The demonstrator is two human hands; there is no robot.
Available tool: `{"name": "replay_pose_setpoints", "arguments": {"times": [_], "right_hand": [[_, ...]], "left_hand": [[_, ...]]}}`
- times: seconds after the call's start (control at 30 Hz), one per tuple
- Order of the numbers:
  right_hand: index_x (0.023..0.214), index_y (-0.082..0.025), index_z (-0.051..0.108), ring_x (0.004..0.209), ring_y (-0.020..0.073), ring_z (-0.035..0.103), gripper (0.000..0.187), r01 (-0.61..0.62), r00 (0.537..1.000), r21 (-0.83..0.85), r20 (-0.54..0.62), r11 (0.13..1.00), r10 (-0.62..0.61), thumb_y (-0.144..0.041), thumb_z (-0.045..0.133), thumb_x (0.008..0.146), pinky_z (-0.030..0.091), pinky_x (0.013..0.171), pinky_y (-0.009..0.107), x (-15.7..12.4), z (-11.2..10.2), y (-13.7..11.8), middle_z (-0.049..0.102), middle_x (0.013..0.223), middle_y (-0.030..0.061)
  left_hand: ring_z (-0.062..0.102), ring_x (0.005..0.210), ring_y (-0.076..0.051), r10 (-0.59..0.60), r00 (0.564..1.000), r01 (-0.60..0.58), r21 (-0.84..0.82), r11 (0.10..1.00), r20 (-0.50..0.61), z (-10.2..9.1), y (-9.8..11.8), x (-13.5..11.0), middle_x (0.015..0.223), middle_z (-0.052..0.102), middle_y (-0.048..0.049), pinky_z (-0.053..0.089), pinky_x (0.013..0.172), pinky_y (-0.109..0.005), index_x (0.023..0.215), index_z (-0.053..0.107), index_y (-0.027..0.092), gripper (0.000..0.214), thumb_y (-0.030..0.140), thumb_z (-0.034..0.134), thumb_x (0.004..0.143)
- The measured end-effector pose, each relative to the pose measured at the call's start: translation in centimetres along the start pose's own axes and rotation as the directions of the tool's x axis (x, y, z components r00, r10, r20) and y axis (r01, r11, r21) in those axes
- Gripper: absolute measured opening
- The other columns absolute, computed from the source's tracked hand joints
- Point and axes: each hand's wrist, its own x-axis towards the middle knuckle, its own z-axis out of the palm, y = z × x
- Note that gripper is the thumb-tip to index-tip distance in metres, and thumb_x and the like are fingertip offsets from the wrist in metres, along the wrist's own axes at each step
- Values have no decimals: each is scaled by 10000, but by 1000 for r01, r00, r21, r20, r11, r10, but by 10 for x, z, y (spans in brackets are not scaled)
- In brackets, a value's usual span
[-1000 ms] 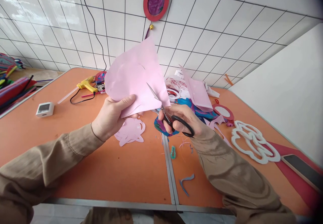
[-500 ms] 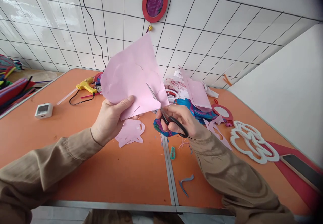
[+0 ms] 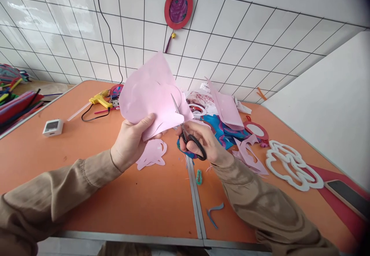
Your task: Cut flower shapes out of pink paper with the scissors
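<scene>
- While the left hand pinches a thin pink sheet by its lower edge, thumb flat on the face and fingers tucked behind, the sheet stands raised above the orange table
- The sheet is smooth and bendy, rounded at the left, pointed at the top, with a curved slit by the thumb
- The right hand has its fingers curled round the black looped handles of metal scissors, one slim blade lying over the sheet's face
- Flat pink cut-outs with rounded lobes lie below the left hand; blue patterned cloth is bunched behind the right
- Compared with half a second ago, the sheet's peak sits lower and further left, leaving the red oval ornament's tassel uncovered, and the right hand is closer to the left
</scene>
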Motion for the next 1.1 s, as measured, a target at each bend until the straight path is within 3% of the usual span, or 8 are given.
{"name": "replay_pose_setpoints", "arguments": {"times": [0.27,0.53,0.7,0.97,1.1], "right_hand": [[1035,-177,539,653,150,525,526,-1,990,-30,-139,1000,-3,-657,624,838,425,628,295,0,23,15,544,718,4],[947,-193,514,670,148,503,438,41,974,0,-221,999,-40,-590,664,840,399,610,296,-1,40,20,562,753,13],[949,-197,524,670,146,506,380,86,958,-33,-271,996,-92,-536,668,856,420,620,302,-2,45,22,574,779,18],[945,-207,538,675,147,549,278,101,927,-149,-344,984,-147,-435,680,873,438,605,283,-3,56,24,576,758,3],[1045,-212,539,643,141,542,331,139,911,-147,-369,979,-184,-502,621,908,454,593,285,-2,61,32,563,754,-5]], "left_hand": [[703,684,-150,-115,987,100,-133,986,-113,5,-9,-6,893,748,-73,592,531,-216,881,723,109,150,138,795,753],[714,626,-151,-206,974,190,-146,971,-99,7,-12,-12,827,760,-74,598,514,-205,900,725,99,145,142,787,777],[703,611,-149,-184,981,174,-140,975,-57,6,-15,-15,807,756,-76,583,508,-204,912,728,72,194,168,807,762],[637,592,-137,-140,990,137,-125,983,-16,-1,-26,-19,830,724,-43,553,515,-247,1037,701,128,395,264,863,704],[684,736,-186,-147,989,144,-102,984,-21,0,-28,-21,957,734,-76,576,563,-271,1137,677,145,462,295,843,733]]}}
